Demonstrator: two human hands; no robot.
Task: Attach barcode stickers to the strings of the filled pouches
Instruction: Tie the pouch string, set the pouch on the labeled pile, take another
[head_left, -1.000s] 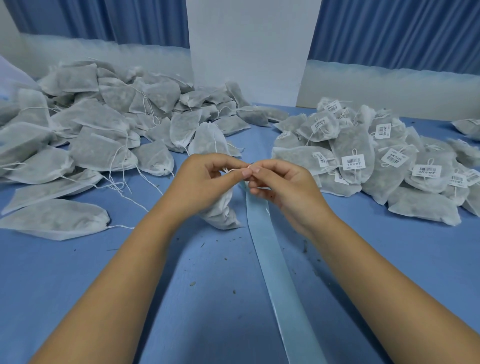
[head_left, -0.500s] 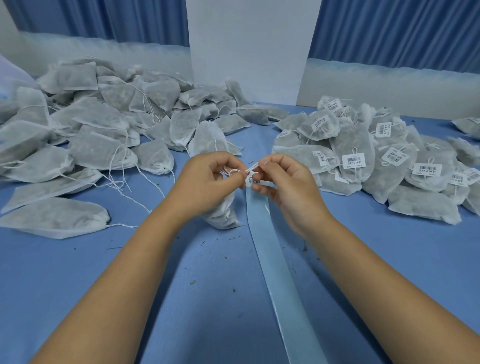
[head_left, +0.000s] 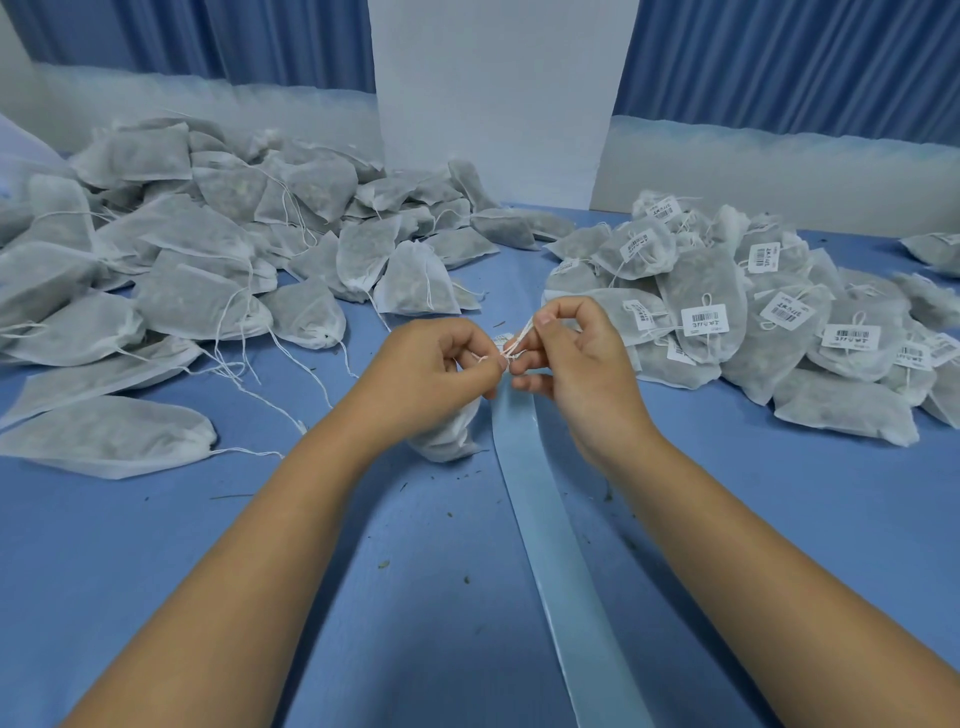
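Stretching lengthwise across the blue table, from the near edge up to the hands: a pale backing strip. Pinching a white string with both hands, left hand and right hand meeting fingertip to fingertip, string slanting up and right. Standing under the left hand: a filled pouch, bottom on the table, long axis tilting up toward the palm. Peeking out just behind the fingertips: a barcode sticker. Lying beyond: unlabelled pouches left, labelled pouches right.
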